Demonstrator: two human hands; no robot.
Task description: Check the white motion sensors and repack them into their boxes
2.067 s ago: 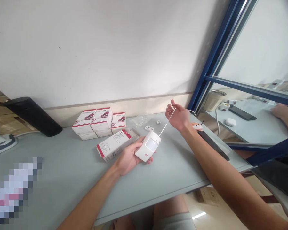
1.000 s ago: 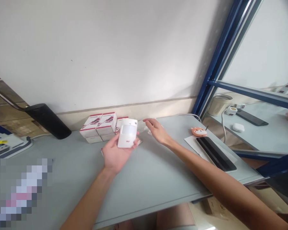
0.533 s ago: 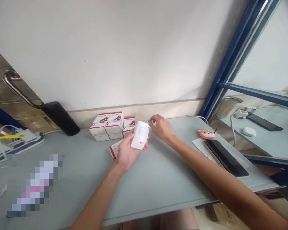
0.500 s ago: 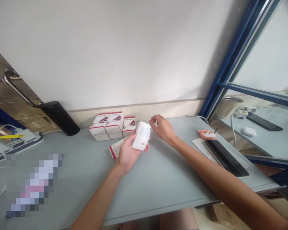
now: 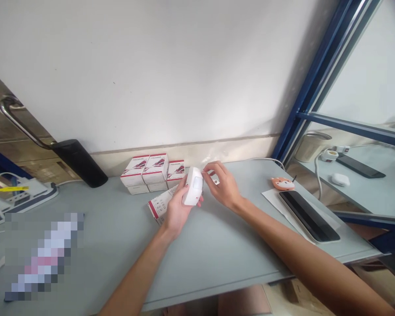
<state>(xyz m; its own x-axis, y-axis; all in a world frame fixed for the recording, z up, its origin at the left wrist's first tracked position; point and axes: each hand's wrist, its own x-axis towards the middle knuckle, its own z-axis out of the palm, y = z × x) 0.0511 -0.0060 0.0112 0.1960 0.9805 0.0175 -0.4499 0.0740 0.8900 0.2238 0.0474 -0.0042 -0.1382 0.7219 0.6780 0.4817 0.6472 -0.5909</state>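
So the rounded white plastic box with a pale window (image 5: 191,193), mid-frame over the grey counter (image 5: 217,250), just got turned more side-on in the gripping left hand (image 5: 177,211), leaving its top edge by the curled right hand (image 5: 225,188), can't tell if that's pinching anything.

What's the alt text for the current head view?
A person's left hand holds a white device above a grey table, with the right hand close to its top, contact unclear. Red-and-white boxes stand behind; a black slab-like device and an orange animal-faced object lie to the right.
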